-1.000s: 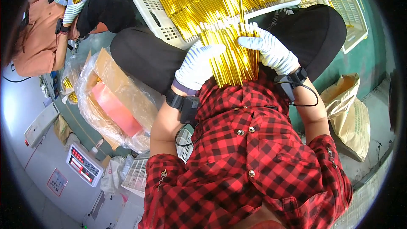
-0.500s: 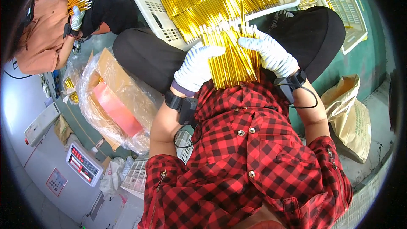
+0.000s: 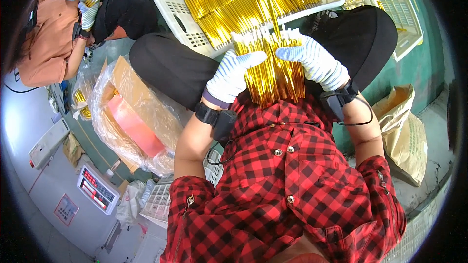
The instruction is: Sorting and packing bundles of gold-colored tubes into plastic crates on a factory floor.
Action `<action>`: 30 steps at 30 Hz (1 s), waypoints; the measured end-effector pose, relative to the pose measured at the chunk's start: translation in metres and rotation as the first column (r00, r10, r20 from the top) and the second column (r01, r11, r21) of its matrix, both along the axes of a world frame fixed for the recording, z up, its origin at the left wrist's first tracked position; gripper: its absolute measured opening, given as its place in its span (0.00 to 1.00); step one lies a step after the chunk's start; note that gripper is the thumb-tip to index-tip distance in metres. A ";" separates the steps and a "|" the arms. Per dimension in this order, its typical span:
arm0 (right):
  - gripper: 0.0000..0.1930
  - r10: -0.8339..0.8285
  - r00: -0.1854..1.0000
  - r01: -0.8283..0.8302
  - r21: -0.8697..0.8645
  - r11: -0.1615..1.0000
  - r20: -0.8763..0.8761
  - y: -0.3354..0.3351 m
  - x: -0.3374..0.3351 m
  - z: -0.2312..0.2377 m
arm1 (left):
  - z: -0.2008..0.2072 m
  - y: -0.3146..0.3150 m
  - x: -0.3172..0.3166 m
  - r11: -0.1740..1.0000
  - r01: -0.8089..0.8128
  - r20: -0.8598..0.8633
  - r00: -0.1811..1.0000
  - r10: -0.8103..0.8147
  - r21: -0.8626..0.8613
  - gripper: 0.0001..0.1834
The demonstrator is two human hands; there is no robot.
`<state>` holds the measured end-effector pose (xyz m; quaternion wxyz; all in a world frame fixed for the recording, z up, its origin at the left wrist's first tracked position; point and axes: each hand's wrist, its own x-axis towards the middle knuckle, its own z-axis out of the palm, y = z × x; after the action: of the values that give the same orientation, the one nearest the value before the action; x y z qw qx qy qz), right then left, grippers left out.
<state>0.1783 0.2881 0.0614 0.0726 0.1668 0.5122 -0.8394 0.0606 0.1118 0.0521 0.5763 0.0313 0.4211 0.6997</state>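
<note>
My gloved left hand (image 3: 231, 75) and gloved right hand (image 3: 319, 63) grip a bundle of thin, shiny gold rods (image 3: 273, 78) from both sides, in front of my red checked shirt. Both thumbs lie across the front of the rods; the other fingers are mostly hidden behind. White tips point up and away from me, and the long gold ends hang toward my lap. One rod (image 3: 272, 14) sticks up well above the others. Just beyond the bundle, many more gold rods (image 3: 253, 5) lie in rows inside a white plastic basket (image 3: 168, 2).
Another white basket (image 3: 407, 24) stands at the far right. An opened paper sack (image 3: 404, 141) is to my right. On the left are a plastic-wrapped carton (image 3: 134, 126) and a scale display (image 3: 97, 188). At upper left, a co-worker's gloved hands (image 3: 87, 14) hold similar rods.
Both my hands have shifted slightly right and nearer my body, and my thumbs are closer together on the rods. The co-worker's hands have drawn together and turned their bundle.
</note>
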 end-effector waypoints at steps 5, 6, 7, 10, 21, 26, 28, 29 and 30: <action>0.19 -0.006 0.999 0.011 -0.122 0.993 0.045 0.001 0.005 -0.005 | 0.005 -0.008 -0.004 0.997 0.032 0.050 0.998 -0.029 -0.074 0.22; 0.19 0.017 1.000 -0.016 -0.049 0.999 0.011 0.002 0.004 -0.010 | 0.005 -0.009 -0.004 0.997 0.028 0.073 0.997 -0.022 -0.079 0.21; 0.19 0.041 0.999 -0.041 0.025 0.999 -0.021 0.003 0.005 -0.012 | 0.005 -0.008 -0.004 0.996 0.024 0.096 0.995 -0.016 -0.083 0.21; 0.17 0.007 1.000 -0.005 -0.076 0.997 0.022 -0.004 0.002 -0.003 | 0.012 -0.003 0.001 0.999 -0.039 0.145 0.989 0.038 0.002 0.21; 0.18 -0.132 0.985 0.132 -0.004 0.991 -0.107 -0.041 0.007 -0.023 | -0.021 -0.005 0.028 1.000 -0.020 -0.161 0.987 0.018 -0.012 0.23; 0.18 -0.105 0.994 0.106 0.119 0.987 -0.015 -0.035 0.015 -0.023 | -0.024 -0.013 0.037 0.997 -0.075 -0.113 0.991 0.071 -0.030 0.22; 0.16 -0.106 0.994 0.105 0.057 0.993 0.011 -0.038 0.016 -0.019 | -0.034 -0.012 0.038 0.996 -0.085 -0.129 0.988 0.083 -0.010 0.23; 0.16 -0.144 0.990 0.144 0.023 0.989 -0.012 -0.040 0.015 -0.018 | -0.038 -0.013 0.038 0.995 -0.097 -0.124 0.988 0.094 -0.015 0.24; 0.16 -0.186 0.982 0.185 -0.013 0.983 -0.032 -0.041 0.016 -0.018 | -0.041 -0.012 0.038 0.994 -0.105 -0.119 0.988 0.102 -0.019 0.25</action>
<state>0.1939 0.2471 0.0429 -0.0137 0.1993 0.4915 -0.8477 0.0985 0.0997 0.0114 0.5135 0.0435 0.4642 0.7204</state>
